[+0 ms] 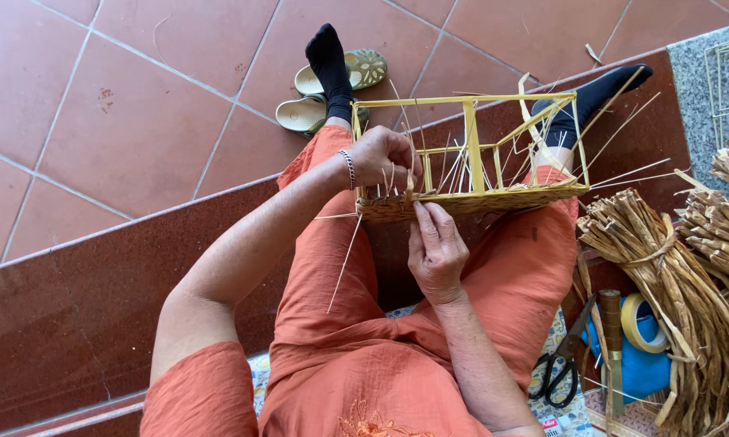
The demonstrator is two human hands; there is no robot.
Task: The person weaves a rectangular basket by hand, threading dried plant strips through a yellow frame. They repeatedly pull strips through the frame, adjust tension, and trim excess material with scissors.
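A half-woven basket with a yellow bamboo frame rests on my knees, thin upright slats rising from its woven brown base. My left hand is inside the frame at its left end, fingers curled around the slats and weaving strand. My right hand presses against the near outer wall of the woven base, fingers pinching the strand there. I sit in orange clothes and black socks, legs stretched toward the tiled floor.
Bundles of dried brown fibre lie at my right. Black scissors, a knife handle, a tape roll and a blue cloth sit beside them. Green sandals lie ahead. A wire frame stands far right.
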